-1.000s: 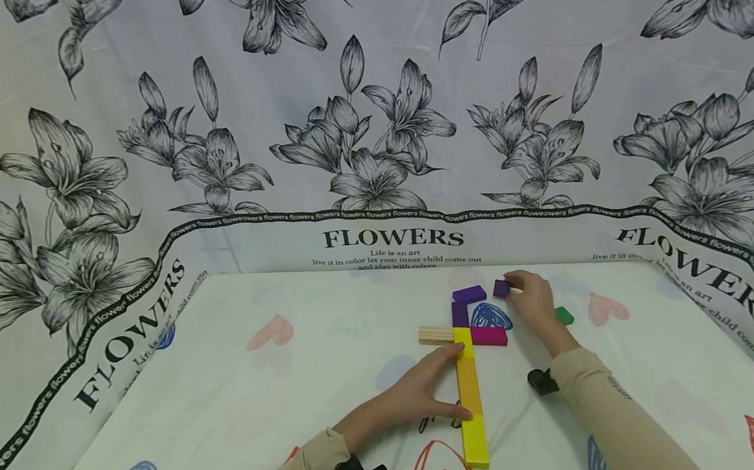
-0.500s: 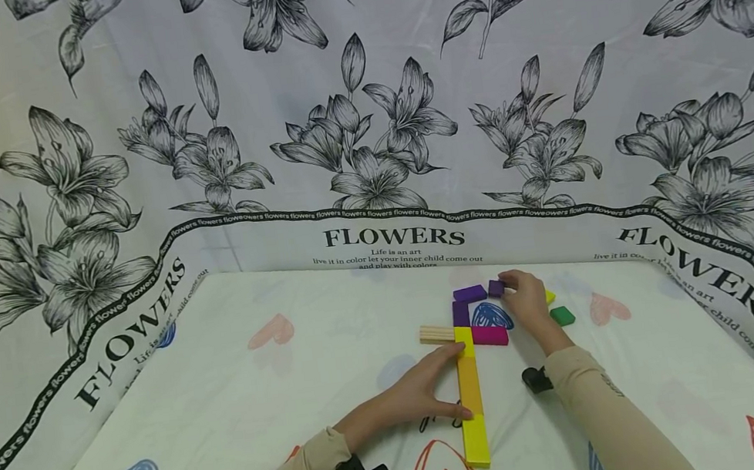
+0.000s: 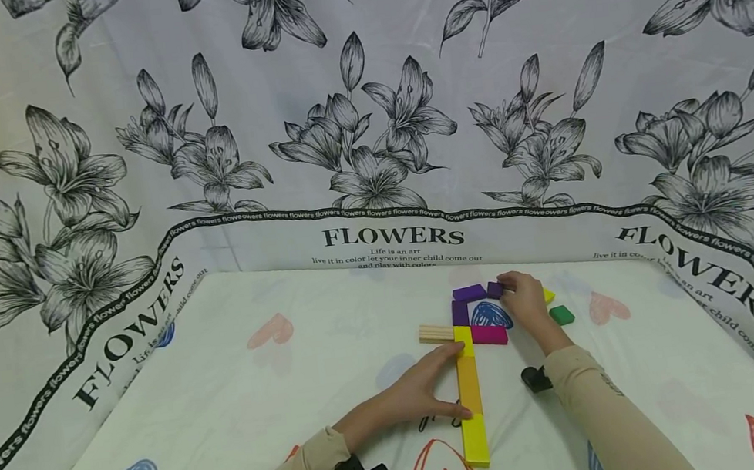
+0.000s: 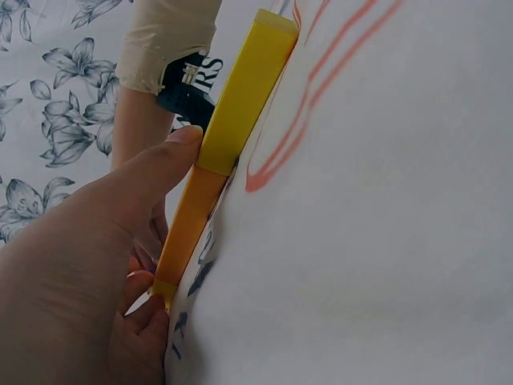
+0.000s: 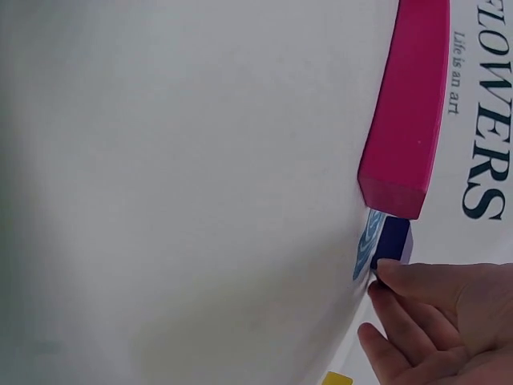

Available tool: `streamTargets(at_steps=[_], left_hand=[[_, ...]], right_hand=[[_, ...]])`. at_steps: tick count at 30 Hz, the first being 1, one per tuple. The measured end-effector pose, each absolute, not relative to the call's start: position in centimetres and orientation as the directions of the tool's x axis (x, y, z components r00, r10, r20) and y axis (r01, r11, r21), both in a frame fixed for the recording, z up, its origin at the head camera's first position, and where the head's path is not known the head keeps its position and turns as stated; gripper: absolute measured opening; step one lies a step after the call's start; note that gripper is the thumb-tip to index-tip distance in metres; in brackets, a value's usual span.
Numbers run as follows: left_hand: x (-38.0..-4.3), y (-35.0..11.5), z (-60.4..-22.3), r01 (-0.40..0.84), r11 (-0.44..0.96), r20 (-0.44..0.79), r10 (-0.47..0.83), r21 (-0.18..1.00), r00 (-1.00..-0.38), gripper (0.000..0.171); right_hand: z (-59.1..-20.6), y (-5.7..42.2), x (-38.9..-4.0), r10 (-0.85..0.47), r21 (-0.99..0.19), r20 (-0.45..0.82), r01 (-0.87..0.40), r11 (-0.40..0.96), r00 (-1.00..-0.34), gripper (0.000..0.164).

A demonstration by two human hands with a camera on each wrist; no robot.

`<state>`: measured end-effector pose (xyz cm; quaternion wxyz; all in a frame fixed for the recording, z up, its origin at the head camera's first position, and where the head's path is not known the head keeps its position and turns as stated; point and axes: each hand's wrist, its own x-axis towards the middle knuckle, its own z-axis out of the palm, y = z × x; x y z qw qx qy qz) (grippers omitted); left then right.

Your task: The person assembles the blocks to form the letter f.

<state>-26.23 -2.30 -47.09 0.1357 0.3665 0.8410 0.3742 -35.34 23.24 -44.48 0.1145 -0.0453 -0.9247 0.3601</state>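
A small purple block point(image 3: 494, 290) is pinched between thumb and fingers of my right hand point(image 3: 527, 302), right at the end of a longer purple block point(image 3: 470, 293). Another purple block point(image 3: 460, 313) leads down from there to a straight row: a short yellow block point(image 3: 467, 339), an orange block point(image 3: 469, 386) and a longer yellow block point(image 4: 247, 92). My left hand point(image 3: 405, 394) touches this row's left side, thumb and fingers spread apart along it. Sideways from the row's top lie a magenta block point(image 5: 405, 112) on the right and plain wooden pieces point(image 3: 436, 334) on the left.
Past the right hand lie a green block point(image 3: 562, 315) and a partly hidden yellow block point(image 3: 548, 295). A white cloth with printed hearts point(image 3: 271, 331) covers the table. Behind it hangs a flower-printed curtain point(image 3: 366, 135).
My right hand has moved slightly left, bringing the small purple block up to the end of the longer purple one. The yellow block beyond it has come into view. My left hand stays put.
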Motion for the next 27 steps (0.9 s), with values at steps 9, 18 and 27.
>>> streamTargets(at_steps=[9,18,27], left_hand=[[-26.24,-2.31,-47.08,0.524,0.452,0.052,0.72,0.722,-0.692,0.098],[-26.28,-2.27,-47.01,0.517,0.45,0.049,0.718,0.728,-0.694,0.097],[-26.26,-2.29,-46.99,0.517,0.449,0.05,0.719,0.728,-0.694,0.097]], right_hand=[[-44.49,23.18,-35.41,0.158,-0.674,0.152,0.014,0.739,-0.976,0.04],[-44.46,23.15,-35.43,0.138,-0.67,0.13,0.015,0.742,-0.982,0.042],[-44.62,23.12,-35.64,0.135,-0.639,0.105,0.037,0.768,-0.985,0.043]])
